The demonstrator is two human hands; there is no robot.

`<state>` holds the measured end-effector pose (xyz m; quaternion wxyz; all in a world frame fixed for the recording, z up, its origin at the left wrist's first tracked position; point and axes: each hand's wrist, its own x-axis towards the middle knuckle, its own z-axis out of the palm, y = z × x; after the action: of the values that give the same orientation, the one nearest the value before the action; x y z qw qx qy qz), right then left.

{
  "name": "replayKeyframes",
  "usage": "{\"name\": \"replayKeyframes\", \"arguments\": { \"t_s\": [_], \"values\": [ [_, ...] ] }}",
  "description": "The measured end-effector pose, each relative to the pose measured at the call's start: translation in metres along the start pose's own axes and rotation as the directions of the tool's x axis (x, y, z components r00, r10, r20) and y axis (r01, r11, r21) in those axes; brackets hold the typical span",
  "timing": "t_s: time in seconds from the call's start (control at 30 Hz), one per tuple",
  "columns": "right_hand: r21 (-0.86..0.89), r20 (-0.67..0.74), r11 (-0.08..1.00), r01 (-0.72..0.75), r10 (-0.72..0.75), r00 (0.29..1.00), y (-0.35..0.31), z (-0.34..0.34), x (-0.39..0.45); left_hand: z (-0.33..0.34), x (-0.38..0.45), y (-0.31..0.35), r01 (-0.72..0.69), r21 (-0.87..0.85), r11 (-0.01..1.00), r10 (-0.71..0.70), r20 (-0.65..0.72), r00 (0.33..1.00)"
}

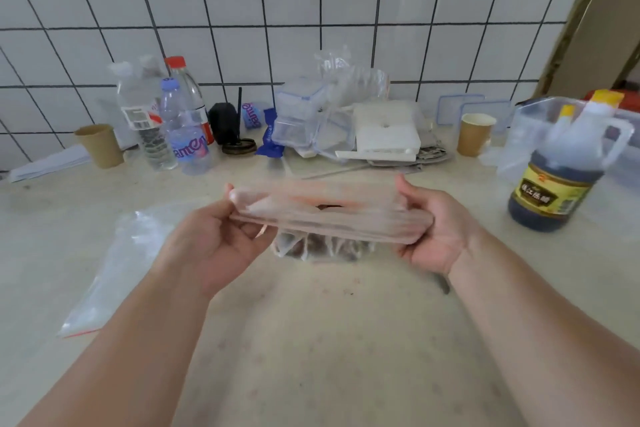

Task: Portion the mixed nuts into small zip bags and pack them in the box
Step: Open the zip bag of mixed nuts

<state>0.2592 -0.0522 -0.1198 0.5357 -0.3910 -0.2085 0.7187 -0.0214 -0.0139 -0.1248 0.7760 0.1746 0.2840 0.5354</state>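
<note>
Zip bag (332, 218) of nuts hangs above the table (311, 340) at centre, stretched between both hands: left hand (214, 236) fingers pinch its 9 o'clock end, right hand (440, 229) fingers its 3 o'clock end.

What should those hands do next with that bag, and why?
Probably pinch the zip shut along its length: both hands, left and right, hold the bag stretched by its ends, nuts hang inside, and a gap shows mid-seal.
</note>
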Motion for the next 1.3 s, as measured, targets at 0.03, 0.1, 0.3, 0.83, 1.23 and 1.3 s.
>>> {"name": "replayKeyframes", "arguments": {
  "t_s": [0.03,0.1,0.3,0.83,1.23,1.3],
  "values": [
    [-0.011,0.024,1.000,-0.008,0.008,1.000,0.006,0.002,-0.005,-0.005,-0.008,-0.002,0.002,-0.060,0.998,-0.001,0.014,1.000],
    [-0.005,0.058,1.000,0.005,-0.004,0.998,0.017,0.005,-0.012,-0.011,-0.018,-0.006,-0.002,-0.153,0.988,0.009,0.044,0.999],
    [0.131,0.056,0.978,0.160,-0.168,0.984,0.030,0.005,-0.012,-0.012,-0.024,-0.007,-0.055,-0.039,0.998,0.059,0.119,0.991],
    [-0.737,-0.210,0.515,0.438,-0.790,0.576,0.055,0.002,-0.001,-0.016,-0.022,-0.033,-0.328,0.913,0.242,0.645,0.102,0.758],
    [-0.948,-0.191,0.284,0.146,-0.870,0.454,0.034,-0.014,-0.011,-0.036,-0.014,-0.004,-0.166,0.965,0.205,0.667,-0.014,0.745],
    [-0.928,-0.168,0.303,0.216,-0.859,0.484,0.035,-0.017,-0.008,-0.033,-0.014,-0.005,-0.204,0.865,0.459,0.547,-0.094,0.832]
  ]
}}
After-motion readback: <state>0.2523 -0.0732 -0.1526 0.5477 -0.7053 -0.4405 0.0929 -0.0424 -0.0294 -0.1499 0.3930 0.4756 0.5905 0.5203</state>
